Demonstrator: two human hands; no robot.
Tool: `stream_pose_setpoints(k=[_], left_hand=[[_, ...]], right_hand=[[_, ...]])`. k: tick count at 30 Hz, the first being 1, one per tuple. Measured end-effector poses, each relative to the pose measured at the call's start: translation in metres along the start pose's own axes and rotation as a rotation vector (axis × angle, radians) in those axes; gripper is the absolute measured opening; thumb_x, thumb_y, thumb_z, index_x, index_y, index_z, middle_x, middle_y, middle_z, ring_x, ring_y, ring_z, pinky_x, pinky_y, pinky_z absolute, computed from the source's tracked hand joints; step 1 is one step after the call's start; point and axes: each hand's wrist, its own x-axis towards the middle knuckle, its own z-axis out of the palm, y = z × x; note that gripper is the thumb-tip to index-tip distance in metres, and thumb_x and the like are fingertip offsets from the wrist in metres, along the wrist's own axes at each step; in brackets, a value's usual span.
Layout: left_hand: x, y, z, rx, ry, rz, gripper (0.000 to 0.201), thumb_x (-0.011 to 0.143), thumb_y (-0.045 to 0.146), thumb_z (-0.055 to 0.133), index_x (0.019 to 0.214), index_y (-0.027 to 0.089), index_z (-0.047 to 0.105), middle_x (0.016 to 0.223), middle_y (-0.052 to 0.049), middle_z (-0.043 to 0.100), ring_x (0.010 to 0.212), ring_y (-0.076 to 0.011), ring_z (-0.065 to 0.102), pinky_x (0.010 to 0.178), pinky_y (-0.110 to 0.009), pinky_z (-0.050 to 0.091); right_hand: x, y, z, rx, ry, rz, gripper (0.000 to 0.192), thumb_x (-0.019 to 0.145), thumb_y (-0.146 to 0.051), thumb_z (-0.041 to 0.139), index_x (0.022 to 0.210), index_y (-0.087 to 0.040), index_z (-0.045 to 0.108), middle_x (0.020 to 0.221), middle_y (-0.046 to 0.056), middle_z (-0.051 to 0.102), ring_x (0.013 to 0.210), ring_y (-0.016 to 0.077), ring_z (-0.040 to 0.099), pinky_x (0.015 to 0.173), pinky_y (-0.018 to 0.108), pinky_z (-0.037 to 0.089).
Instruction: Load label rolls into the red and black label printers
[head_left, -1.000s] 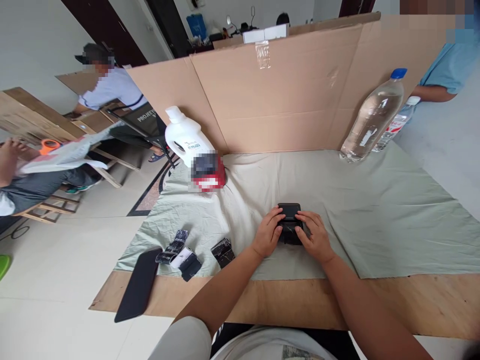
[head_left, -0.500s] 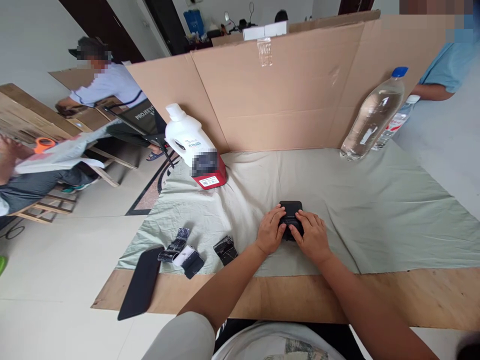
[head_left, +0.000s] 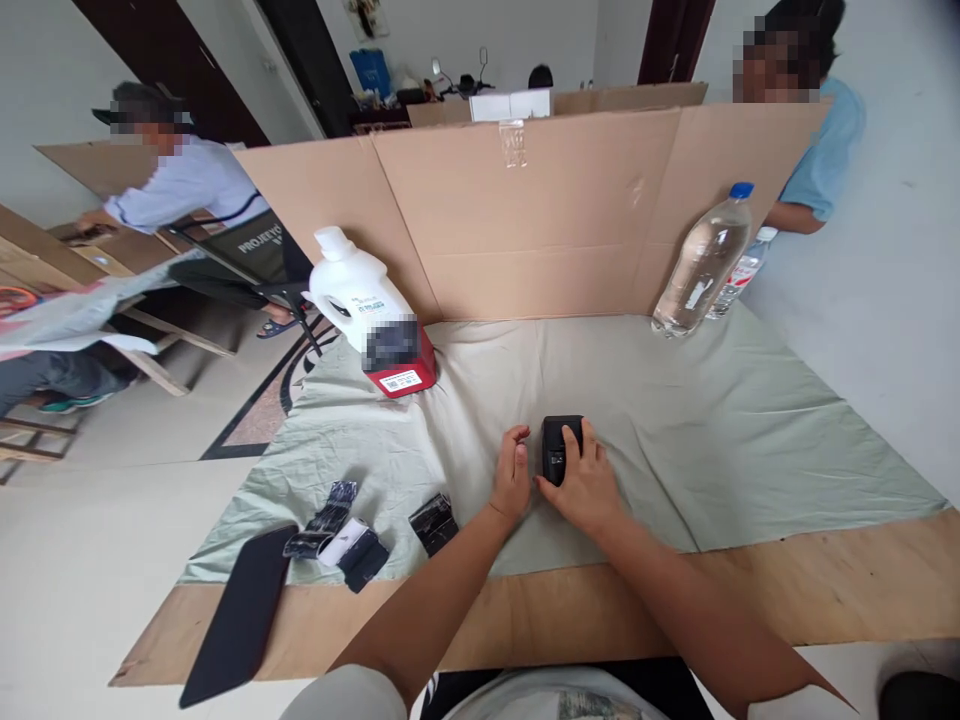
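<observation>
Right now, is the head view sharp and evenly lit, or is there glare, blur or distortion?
Head view: soft, even daylight with faint shadows; the small black device under the right hand is sharp; wide-angle lens bows the cardboard screen and table edge; mild highlights on the water bottle.

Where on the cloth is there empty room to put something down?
The widest bare stretch of cloth runs from the right hand out to the right edge, below the water bottle. Another lies between the white jug and the cardboard wall. It is crowded near the black pieces at front left.
</observation>
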Motion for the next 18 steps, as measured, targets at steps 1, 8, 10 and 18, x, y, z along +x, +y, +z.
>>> stream_pose_setpoints(k=[1,8,10,18], left_hand=[[-0.001,0.000,-0.001,0.039,-0.029,-0.015,0.047,0.100,0.051,0.027,0.128,0.018,0.046,0.128,-0.015,0.054,0.123,-0.0231,0.051,0.108,-0.045,0.039],[-0.007,0.009,0.001,0.510,-0.359,0.063,0.031,0.089,0.028,0.051,0.118,0.022,0.060,0.137,-0.011,0.055,0.137,-0.0322,0.039,0.113,-0.057,0.028],[-0.006,0.012,0.002,0.582,-0.406,0.069,0.032,0.086,0.023,0.052,0.117,0.024,0.061,0.139,-0.009,0.055,0.139,-0.0330,0.037,0.114,-0.059,0.026],[-0.004,0.012,0.004,0.609,-0.408,0.051,0.036,0.088,0.024,0.048,0.121,0.027,0.061,0.140,-0.008,0.055,0.139,-0.0321,0.038,0.114,-0.061,0.026]], right_hand=[[0.003,0.001,0.000,-0.008,-0.020,0.001,0.075,0.073,-0.047,0.069,0.138,-0.020,0.044,0.152,0.023,0.032,0.117,0.0443,0.052,0.088,0.061,0.047],[0.088,0.074,-0.021,-0.054,0.072,0.020,0.071,0.066,-0.037,0.067,0.132,-0.018,0.050,0.142,0.020,0.044,0.121,0.0386,0.052,0.099,0.055,0.045],[0.127,0.108,-0.031,-0.105,0.109,0.145,0.072,0.066,-0.038,0.067,0.131,-0.013,0.051,0.142,0.022,0.042,0.123,0.0386,0.050,0.102,0.054,0.043],[0.197,0.206,-0.063,-0.293,0.033,0.465,0.075,0.073,-0.045,0.062,0.139,-0.014,0.044,0.152,0.021,0.028,0.128,0.0404,0.044,0.103,0.050,0.038]])
